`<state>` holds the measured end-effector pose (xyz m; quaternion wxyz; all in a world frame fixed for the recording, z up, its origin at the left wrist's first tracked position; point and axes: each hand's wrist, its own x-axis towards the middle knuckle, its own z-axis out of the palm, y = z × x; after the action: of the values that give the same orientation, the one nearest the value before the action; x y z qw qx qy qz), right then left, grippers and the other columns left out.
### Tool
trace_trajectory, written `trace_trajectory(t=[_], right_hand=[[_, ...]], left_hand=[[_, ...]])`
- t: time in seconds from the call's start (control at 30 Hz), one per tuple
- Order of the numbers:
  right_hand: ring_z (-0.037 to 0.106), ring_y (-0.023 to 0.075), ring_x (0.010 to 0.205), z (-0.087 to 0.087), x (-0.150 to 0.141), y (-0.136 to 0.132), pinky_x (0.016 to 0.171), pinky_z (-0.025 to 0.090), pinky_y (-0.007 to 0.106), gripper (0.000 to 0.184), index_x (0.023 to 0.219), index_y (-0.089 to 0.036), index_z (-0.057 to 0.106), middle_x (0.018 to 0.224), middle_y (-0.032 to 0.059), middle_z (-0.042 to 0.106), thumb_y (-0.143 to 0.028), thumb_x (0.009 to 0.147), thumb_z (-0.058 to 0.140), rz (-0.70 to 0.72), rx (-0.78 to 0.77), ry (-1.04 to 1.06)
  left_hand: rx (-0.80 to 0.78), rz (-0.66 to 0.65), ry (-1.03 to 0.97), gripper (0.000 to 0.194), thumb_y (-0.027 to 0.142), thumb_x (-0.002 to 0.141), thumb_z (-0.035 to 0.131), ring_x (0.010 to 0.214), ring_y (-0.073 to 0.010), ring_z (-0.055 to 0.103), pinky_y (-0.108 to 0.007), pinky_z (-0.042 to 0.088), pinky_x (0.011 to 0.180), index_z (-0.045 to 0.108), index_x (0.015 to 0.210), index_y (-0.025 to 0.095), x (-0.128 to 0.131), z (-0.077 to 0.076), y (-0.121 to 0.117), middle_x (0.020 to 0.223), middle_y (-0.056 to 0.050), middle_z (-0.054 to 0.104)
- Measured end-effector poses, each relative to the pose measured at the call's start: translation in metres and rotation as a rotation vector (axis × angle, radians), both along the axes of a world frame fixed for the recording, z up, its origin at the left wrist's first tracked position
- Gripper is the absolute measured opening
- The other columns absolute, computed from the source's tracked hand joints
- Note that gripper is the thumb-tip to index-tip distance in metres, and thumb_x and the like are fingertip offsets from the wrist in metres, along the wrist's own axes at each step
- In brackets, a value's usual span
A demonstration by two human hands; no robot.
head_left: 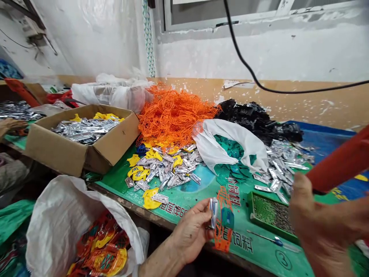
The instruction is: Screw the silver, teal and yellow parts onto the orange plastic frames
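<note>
My left hand (191,231) pinches a shiny silver metal plate (213,212) between thumb and fingers, above the table's front edge. Just right of the plate, an orange plastic lattice piece (223,234) with a teal piece (227,218) at its middle is against the fingers. My right hand (323,227), smeared by motion, is at the right with a red tool (343,161) lodged between its thumb and fingers. The tool runs off the right edge, and its working end is out of view. A green tray (259,211) of small screws lies just left of this hand.
Silver plates and yellow pieces (138,173) lie before an orange lattice heap (175,111). A cardboard box (60,150), white bag of teal pieces (201,142), black pieces (245,115) and a screwdriver (268,237) are around. Below stands a sack (54,215). A cable (242,57) hangs overhead.
</note>
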<state>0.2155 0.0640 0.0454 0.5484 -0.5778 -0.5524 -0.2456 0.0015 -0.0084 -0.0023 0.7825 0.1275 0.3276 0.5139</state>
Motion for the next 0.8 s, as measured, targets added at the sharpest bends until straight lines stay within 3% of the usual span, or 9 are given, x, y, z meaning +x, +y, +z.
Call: trace_trajectory(t=[0.07,0.1,0.2,0.3,0.37,0.5,0.57,0.67,0.8], right_hand=[[0.042,0.0403,0.122,-0.011,-0.029,0.008,0.101,0.033,0.058,0.067,0.136,-0.023,0.040,0.127,0.0185,0.050,-0.042,0.075,0.063,0.134,-0.101,-0.079],[0.046,0.0349,0.118,-0.018,-0.045,0.015,0.100,0.035,0.055,0.047,0.128,-0.020,0.048,0.119,0.0175,0.055,-0.039,0.085,0.050,0.334,-0.376,-0.141],[0.061,0.0196,0.091,-0.042,-0.089,0.043,0.084,0.049,0.034,0.021,0.090,-0.020,0.066,0.092,0.0070,0.066,-0.031,0.088,0.049,0.554,-0.723,-0.252],[0.062,0.0168,0.086,-0.061,-0.125,0.063,0.079,0.051,0.035,0.020,0.092,-0.016,0.064,0.093,0.0055,0.065,-0.032,0.087,0.054,0.598,-0.976,-0.295],[0.061,0.0180,0.094,-0.068,-0.142,0.066,0.082,0.051,0.039,0.027,0.106,-0.015,0.059,0.106,0.0071,0.062,-0.034,0.088,0.055,0.595,-1.093,-0.287],[0.058,0.0203,0.102,-0.072,-0.155,0.063,0.086,0.050,0.042,0.032,0.115,-0.016,0.055,0.118,0.0086,0.057,-0.033,0.088,0.054,0.614,-1.228,-0.177],[0.060,0.0188,0.098,-0.070,-0.153,0.060,0.083,0.051,0.040,0.030,0.113,-0.016,0.056,0.114,0.0077,0.059,-0.033,0.089,0.054,0.660,-1.272,-0.078],[0.060,0.0142,0.077,-0.060,-0.140,0.049,0.071,0.051,0.032,0.022,0.092,-0.012,0.059,0.086,0.0034,0.062,-0.034,0.087,0.055,0.781,-1.303,0.122],[0.050,0.0094,0.057,-0.036,-0.115,0.009,0.056,0.044,0.025,0.026,0.079,-0.017,0.051,0.067,-0.0032,0.053,-0.043,0.082,0.054,0.998,-1.293,0.429]], left_hand=[[-0.009,0.062,-0.006,0.024,0.017,0.074,0.068,0.070,-0.0121,0.060,-0.022,0.045,0.062,0.067,0.098,0.015,-0.004,-0.001,-0.002,0.086,-0.005,0.067],[-0.017,0.100,-0.022,0.023,0.016,0.074,0.067,0.074,-0.0144,0.062,-0.025,0.047,0.068,0.066,0.096,0.014,-0.007,-0.002,-0.003,0.088,-0.006,0.068],[-0.096,0.228,-0.057,0.026,0.006,0.072,0.061,0.068,-0.0151,0.064,-0.028,0.049,0.069,0.064,0.096,0.016,-0.016,-0.005,-0.003,0.081,-0.004,0.069],[-0.242,0.337,-0.040,0.025,0.005,0.074,0.053,0.055,-0.0137,0.061,-0.027,0.048,0.061,0.062,0.094,0.016,-0.027,-0.005,-0.001,0.068,0.000,0.067],[-0.297,0.390,-0.052,0.019,0.015,0.081,0.049,0.055,-0.0156,0.061,-0.029,0.049,0.059,0.063,0.093,0.015,-0.034,-0.002,0.001,0.067,-0.002,0.067],[-0.281,0.442,-0.150,0.030,0.037,0.088,0.042,0.049,-0.0157,0.057,-0.027,0.046,0.050,0.063,0.086,0.016,-0.043,0.005,0.004,0.062,-0.003,0.064],[-0.297,0.463,-0.199,0.035,0.041,0.089,0.041,0.041,-0.0125,0.049,-0.024,0.040,0.043,0.060,0.076,0.015,-0.044,0.005,0.006,0.053,0.000,0.057],[-0.315,0.500,-0.293,0.040,0.043,0.090,0.038,0.036,-0.0090,0.039,-0.020,0.031,0.038,0.058,0.072,0.014,-0.043,0.001,0.010,0.048,0.002,0.048],[-0.247,0.487,-0.416,0.049,0.048,0.091,0.035,0.037,-0.0073,0.034,-0.019,0.025,0.037,0.061,0.074,0.010,-0.036,-0.006,0.011,0.049,0.003,0.043]])
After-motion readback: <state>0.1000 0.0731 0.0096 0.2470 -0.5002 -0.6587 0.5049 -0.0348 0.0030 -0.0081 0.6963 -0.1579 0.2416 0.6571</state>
